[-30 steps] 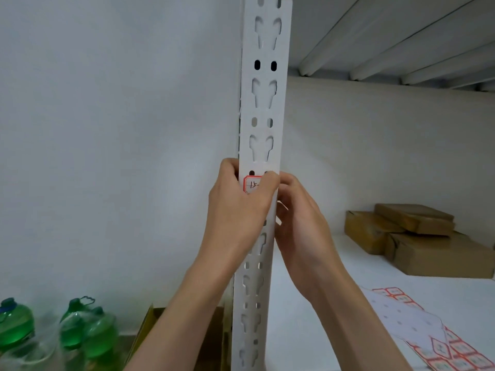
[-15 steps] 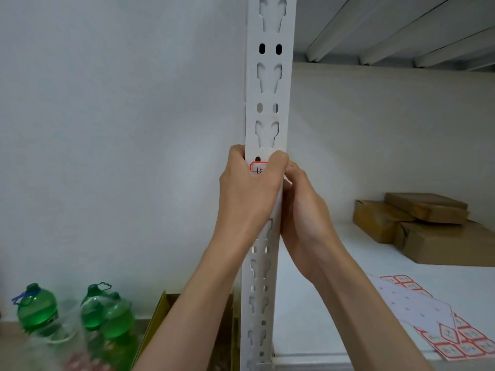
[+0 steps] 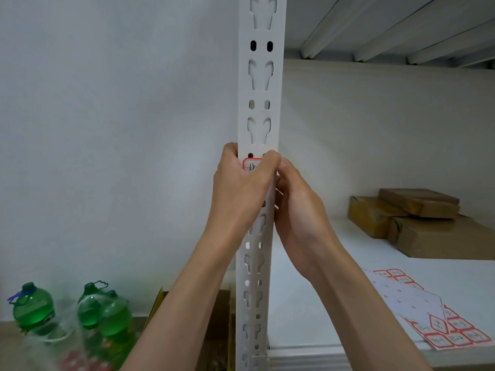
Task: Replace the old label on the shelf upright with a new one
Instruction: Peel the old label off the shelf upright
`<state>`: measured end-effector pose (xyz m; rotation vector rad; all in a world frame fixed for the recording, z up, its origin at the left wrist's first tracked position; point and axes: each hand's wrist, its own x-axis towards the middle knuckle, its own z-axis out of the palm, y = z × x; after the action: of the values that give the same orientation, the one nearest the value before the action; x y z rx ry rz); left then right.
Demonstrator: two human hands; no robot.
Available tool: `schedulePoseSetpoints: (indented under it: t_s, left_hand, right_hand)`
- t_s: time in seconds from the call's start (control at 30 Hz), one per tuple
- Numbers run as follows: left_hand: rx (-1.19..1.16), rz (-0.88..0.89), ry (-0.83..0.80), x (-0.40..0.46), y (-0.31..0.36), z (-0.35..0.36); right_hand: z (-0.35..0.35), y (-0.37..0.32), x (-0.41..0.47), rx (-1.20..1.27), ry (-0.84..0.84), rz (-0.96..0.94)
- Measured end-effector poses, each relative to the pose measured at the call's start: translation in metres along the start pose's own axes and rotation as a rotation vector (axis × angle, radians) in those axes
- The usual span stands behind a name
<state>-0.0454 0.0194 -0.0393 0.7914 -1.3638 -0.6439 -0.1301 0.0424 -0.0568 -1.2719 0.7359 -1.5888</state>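
A white perforated shelf upright [image 3: 258, 103] runs top to bottom through the middle of the view. A small red-bordered label [image 3: 250, 165] with handwriting sticks on its front face. My left hand [image 3: 241, 188] wraps the upright from the left, and its thumb lies across the label's right part. My right hand [image 3: 297, 207] is at the upright's right edge, fingertips touching the edge beside the label. Most of the label is hidden under my left thumb. A sheet of red-bordered labels [image 3: 439, 325] lies on the shelf at the lower right.
Brown cardboard boxes [image 3: 417, 220] are stacked at the back right of the white shelf board [image 3: 321, 303]. Green bottles [image 3: 88, 314] wrapped in plastic stand on the floor at lower left. An open yellow-edged carton [image 3: 211, 317] sits beside the upright's foot.
Both hands stay at the label while the view has shifted a little. My left thumb has slid over more of the label.
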Motion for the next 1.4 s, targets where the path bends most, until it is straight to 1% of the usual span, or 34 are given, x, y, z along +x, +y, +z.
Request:
schedulePoseSetpoints:
  t_s: [0.2, 0.43, 0.6, 0.83, 1.07, 1.4]
  left_hand:
    - [-0.006, 0.002, -0.033, 0.0033, -0.0001, -0.0024]
    - [0.01, -0.012, -0.054, 0.003, 0.002, -0.0057]
    - [0.002, -0.015, -0.054, 0.0023, 0.0009, -0.005]
    - [-0.018, -0.062, -0.1, 0.0029, 0.0033, -0.0063]
    - [-0.031, -0.064, -0.117, 0.002, 0.0039, -0.0072]
    - [-0.1, -0.098, -0.101, 0.0029, 0.0028, -0.0036]
  right_hand:
    - [-0.0026, -0.0024, -0.0001, -0.059, -0.021, -0.007]
    - [-0.0023, -0.0048, -0.0008, -0.114, -0.009, -0.011]
    - [0.0005, -0.0075, -0.0026, -0.118, -0.012, -0.027]
    - [-0.0016, -0.0065, -0.0018, -0.145, -0.016, -0.019]
    - [-0.0027, -0.0064, -0.0008, -0.131, -0.03, -0.016]
    - [-0.0032, -0.0061, -0.0003, -0.161, -0.032, -0.024]
